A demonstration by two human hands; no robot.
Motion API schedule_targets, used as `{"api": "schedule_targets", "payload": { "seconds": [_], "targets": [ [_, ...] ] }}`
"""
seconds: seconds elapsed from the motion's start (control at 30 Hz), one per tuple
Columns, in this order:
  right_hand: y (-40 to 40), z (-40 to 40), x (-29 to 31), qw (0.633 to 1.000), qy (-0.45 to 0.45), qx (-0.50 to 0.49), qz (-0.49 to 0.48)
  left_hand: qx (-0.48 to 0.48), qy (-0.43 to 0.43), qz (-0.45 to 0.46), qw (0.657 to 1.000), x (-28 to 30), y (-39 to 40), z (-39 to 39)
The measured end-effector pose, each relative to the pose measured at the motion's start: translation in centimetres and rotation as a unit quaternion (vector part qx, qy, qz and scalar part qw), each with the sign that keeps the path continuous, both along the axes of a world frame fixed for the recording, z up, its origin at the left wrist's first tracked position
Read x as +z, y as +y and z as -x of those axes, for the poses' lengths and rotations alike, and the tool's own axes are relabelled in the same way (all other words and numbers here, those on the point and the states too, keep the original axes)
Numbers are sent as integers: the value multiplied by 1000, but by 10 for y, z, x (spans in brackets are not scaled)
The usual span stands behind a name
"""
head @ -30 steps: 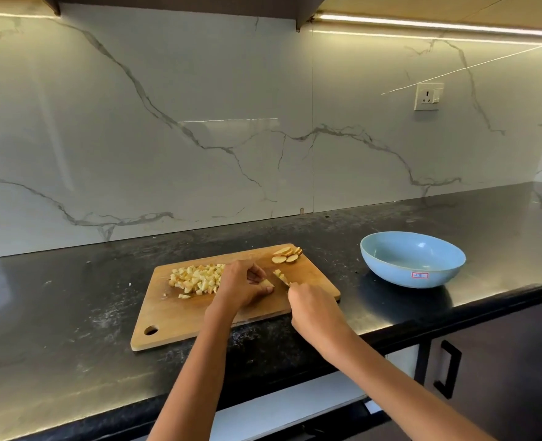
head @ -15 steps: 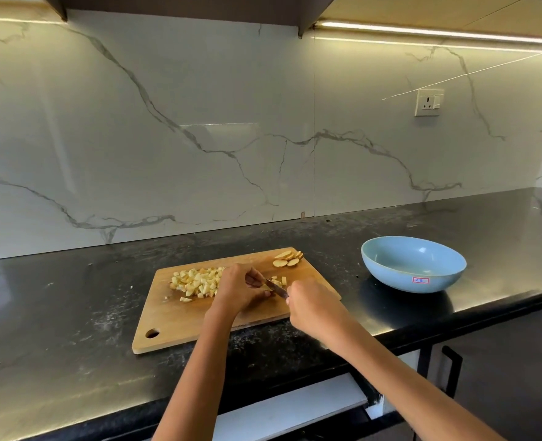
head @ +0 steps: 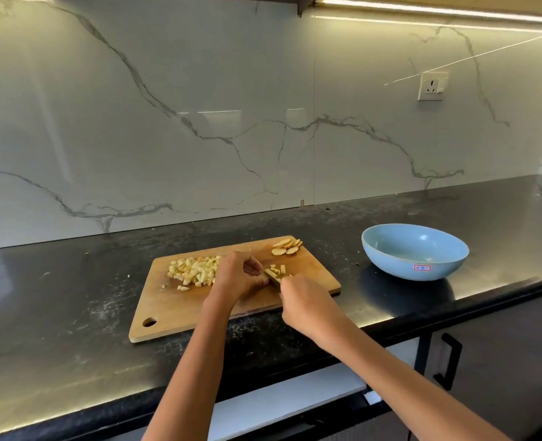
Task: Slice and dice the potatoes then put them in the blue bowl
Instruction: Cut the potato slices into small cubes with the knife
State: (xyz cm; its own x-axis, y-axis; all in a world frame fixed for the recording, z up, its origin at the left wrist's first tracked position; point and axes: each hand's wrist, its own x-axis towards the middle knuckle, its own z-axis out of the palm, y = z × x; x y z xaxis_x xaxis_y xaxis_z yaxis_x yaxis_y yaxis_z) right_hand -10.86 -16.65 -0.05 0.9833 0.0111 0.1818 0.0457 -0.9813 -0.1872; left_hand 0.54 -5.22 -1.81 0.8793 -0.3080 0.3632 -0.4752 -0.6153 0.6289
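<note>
From the head camera I see my right hand (head: 307, 308) gripping a knife (head: 272, 277) mid-board (head: 180, 310), my left hand (head: 236, 276) pinching potato strips (head: 277, 268). Diced potato (head: 193, 270) sits left, slices (head: 287, 246) at the far right corner; the blue bowl (head: 414, 251) is well apart, rightward.

Two bare forearms, no sleeves in view, left hand (head: 236, 276) and right hand (head: 307, 305) without gloves, no rings or watch discernible
</note>
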Motion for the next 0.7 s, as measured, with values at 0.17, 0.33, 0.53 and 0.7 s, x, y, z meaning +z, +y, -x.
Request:
{"api": "schedule_targets", "payload": {
  "seconds": [0.17,0.33,0.53,0.7],
  "targets": [
    [-1,8,-4,999,-17,-1,34,2,0,-3,1000,1,1,3],
    [-7,0,0,999,-11,-24,29,4,6,-5,1000,2,1,5],
    [-13,-4,7,999,-31,-28,-10,0,-5,3,1000,2,3,5],
    [-7,-3,7,999,-30,-14,-21,4,-18,11,1000,0,5,5]
  ]
}}
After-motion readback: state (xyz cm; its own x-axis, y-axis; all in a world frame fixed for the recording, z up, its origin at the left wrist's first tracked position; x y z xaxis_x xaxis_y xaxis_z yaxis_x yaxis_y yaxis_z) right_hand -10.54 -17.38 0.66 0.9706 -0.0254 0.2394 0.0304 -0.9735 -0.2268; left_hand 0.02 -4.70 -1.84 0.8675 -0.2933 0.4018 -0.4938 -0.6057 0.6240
